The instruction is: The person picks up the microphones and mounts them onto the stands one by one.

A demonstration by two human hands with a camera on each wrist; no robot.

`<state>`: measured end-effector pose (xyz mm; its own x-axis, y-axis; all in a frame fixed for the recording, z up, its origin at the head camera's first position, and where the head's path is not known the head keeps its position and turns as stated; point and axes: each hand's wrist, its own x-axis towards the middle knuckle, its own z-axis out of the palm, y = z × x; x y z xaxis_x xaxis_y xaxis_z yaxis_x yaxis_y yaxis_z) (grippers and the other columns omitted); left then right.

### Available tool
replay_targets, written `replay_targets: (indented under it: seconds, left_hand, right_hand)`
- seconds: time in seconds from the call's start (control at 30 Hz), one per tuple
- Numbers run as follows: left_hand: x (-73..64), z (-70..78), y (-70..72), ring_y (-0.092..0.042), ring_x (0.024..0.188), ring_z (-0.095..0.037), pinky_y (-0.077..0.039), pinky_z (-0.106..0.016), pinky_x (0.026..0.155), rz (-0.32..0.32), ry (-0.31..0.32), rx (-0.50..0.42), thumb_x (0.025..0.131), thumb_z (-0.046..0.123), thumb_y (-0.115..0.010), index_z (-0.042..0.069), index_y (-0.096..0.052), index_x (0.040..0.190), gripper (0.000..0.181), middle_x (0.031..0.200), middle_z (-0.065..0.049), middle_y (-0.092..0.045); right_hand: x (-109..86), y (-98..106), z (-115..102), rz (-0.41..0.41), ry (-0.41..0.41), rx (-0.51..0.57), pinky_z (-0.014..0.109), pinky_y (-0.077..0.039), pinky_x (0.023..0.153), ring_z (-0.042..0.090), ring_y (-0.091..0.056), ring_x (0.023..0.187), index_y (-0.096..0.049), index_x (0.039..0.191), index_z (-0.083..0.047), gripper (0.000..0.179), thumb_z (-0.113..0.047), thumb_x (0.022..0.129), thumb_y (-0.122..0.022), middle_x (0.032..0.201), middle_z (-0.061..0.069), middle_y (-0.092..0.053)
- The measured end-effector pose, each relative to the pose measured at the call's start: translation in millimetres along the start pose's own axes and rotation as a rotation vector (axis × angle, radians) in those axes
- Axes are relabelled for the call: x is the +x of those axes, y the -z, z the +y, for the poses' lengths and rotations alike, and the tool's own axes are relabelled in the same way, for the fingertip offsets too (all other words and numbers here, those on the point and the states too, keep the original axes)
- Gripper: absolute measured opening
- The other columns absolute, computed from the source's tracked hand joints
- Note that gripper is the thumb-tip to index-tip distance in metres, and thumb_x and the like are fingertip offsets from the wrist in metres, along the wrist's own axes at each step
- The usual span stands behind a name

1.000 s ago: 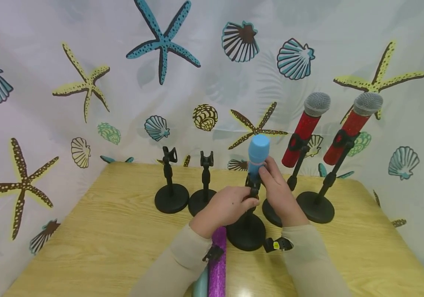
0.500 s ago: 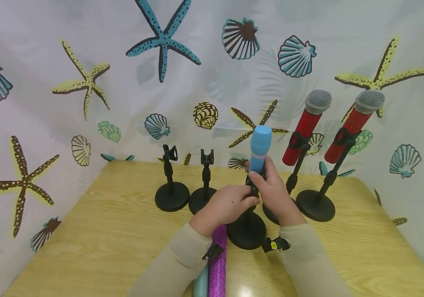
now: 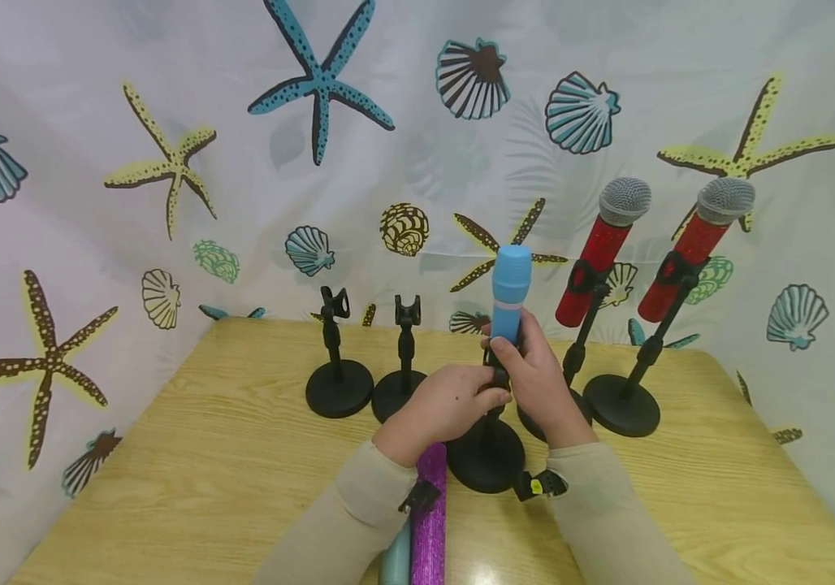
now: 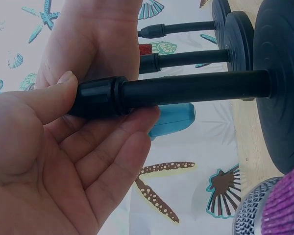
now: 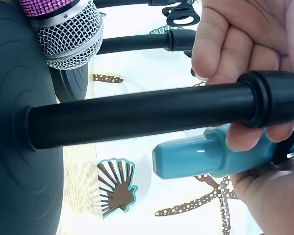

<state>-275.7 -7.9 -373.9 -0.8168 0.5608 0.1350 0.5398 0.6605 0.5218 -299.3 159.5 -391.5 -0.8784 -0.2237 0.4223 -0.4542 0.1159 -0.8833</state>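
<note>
In the head view a light blue toy-like microphone (image 3: 511,280) stands nearly upright, its top slightly right of its lower end, at the head of a black desk mic stand (image 3: 489,467). My right hand (image 3: 543,386) grips the microphone's lower part, thumb in front and fingers behind. My left hand (image 3: 450,402) holds the stand just below its clip. In the left wrist view that hand's thumb and fingers are round the black collar (image 4: 100,98) of the pole. The microphone's tapered tail (image 5: 186,159) sticks out beside the pole in the right wrist view. The clip is mostly hidden by my hands.
Two stands at the right bear red microphones (image 3: 600,252) with silver heads. Left of my hands are two bare stands (image 3: 337,388) with empty clips. A purple glittery microphone (image 3: 429,520) and a pale teal one (image 3: 395,556) lie near my left forearm. A patterned cloth hangs behind.
The blue microphone has risen a little and tipped more upright. My right hand's thumb has shifted down and left, round its lower part. My left hand has stayed on the stand.
</note>
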Motion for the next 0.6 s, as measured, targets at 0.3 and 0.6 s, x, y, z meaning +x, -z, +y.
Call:
replay_targets:
  seconds: [0.3,0.6]
  left_hand:
    - [0.2,-0.2,1.4,-0.051,0.066,-0.012,-0.042,-0.029,0.062,-0.006,0.002,-0.037,0.105,0.036,-0.056,0.019,-0.059,0.091,0.022,0.069,0.005,-0.050]
    - [-0.8,-1.9,-2.4,-0.052,0.066,-0.010,-0.043,-0.028,0.064,0.010,-0.017,-0.047,0.105,0.035,-0.057,0.020,-0.064,0.100,0.017,0.069,0.007,-0.051]
  right_hand:
    - [-1.7,-1.5,-0.8,-0.011,0.055,-0.012,0.050,-0.040,0.105,0.028,-0.060,0.116,-0.048,0.140,-0.007,0.034,-0.021,0.108,-0.049,0.120,0.020,-0.062]
    - [-5.0,-1.3,-2.1,-0.118,0.077,0.008,0.043,-0.040,0.103,0.033,-0.054,0.116,-0.038,0.141,-0.007,0.033,-0.014,0.109,-0.045,0.121,0.019,-0.056]
